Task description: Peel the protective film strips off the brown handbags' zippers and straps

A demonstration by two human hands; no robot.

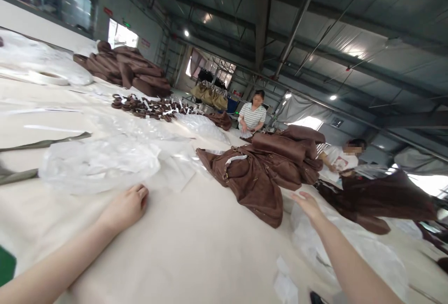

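Observation:
My left hand (126,207) rests on the pale table covering with its fingers curled in; nothing shows in it. Just beyond it lies a crumpled heap of clear plastic (101,161). To the right, my right hand (308,207) reaches out with its fingers apart, close to the lower edge of a brown bag (245,173) with metal fittings and a white-wrapped handle. I cannot tell whether the fingertips touch the bag. Beneath my right forearm lies more clear plastic (371,257). Other brown bags (280,147) are piled behind the nearest one.
At the far left stands a heap of brown bags (126,68), near a roll of white tape (47,78). Brown straps (150,107) lie mid-table. One person (252,115) works across the table; another (341,159) is at the right beside dark brown bags (388,199).

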